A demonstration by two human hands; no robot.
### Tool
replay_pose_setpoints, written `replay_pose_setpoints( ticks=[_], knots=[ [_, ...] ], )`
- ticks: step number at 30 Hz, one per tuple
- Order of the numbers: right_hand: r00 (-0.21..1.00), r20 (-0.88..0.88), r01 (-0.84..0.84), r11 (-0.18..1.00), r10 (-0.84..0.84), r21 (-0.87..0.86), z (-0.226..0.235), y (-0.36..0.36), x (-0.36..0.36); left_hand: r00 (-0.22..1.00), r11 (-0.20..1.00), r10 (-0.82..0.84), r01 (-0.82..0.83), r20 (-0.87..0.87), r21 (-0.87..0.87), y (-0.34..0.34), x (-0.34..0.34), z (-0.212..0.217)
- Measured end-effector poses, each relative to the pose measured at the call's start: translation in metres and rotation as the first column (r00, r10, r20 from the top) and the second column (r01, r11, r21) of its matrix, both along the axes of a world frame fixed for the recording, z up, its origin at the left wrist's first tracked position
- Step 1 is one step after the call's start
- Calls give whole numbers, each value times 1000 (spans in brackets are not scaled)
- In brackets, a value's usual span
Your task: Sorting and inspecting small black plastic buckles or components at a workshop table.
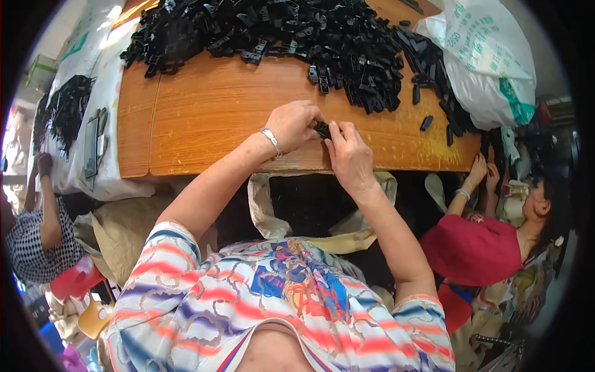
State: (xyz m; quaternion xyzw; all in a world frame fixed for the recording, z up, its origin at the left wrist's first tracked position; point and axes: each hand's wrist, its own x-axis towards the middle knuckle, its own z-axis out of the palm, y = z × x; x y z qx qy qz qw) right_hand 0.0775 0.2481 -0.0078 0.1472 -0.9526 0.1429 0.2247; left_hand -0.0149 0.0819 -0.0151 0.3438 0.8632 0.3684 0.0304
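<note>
A small black plastic part (323,129) is pinched between my two hands, just above the table's near edge. My left hand (294,126), with a silver bracelet at the wrist, closes its fingers on the part's left side. From the other side my right hand (351,154) grips the same part between thumb and fingers. The fingers hide much of its shape. Beyond my hands a big heap of similar black plastic parts (273,37) covers the back of the brown wooden table (217,111).
An open pale sack (266,214) with dark contents hangs below the table edge before me. Longer black pieces (427,62) and a white plastic bag (486,62) lie at the right. One person in red (477,248) works at the right, another in checks (40,242) at the left.
</note>
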Motion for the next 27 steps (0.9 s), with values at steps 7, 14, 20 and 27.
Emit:
replay_pose_setpoints(
  ticks=[7, 14, 20, 27],
  knots=[
    [999, 11, 28, 967, -32, 253, -7, -6, 1, 999, 1000, -28, 28, 43, -8, -1, 0, -2],
    [974, 227, 0, 996, 21, -91, 14, -6, 62, 892, 934, -332, 265, 308, 240, -25, -17, -4],
    [901, 433, 70, 992, -17, -106, -12, 9, 122, 969, 986, 116, -86, -220, 142, 6, -46, -11],
    [982, 131, 159, 964, -133, -212, 14, 51, 31, 932, 997, 41, -61, -360, -46, 7, -82, -10]
  ],
)
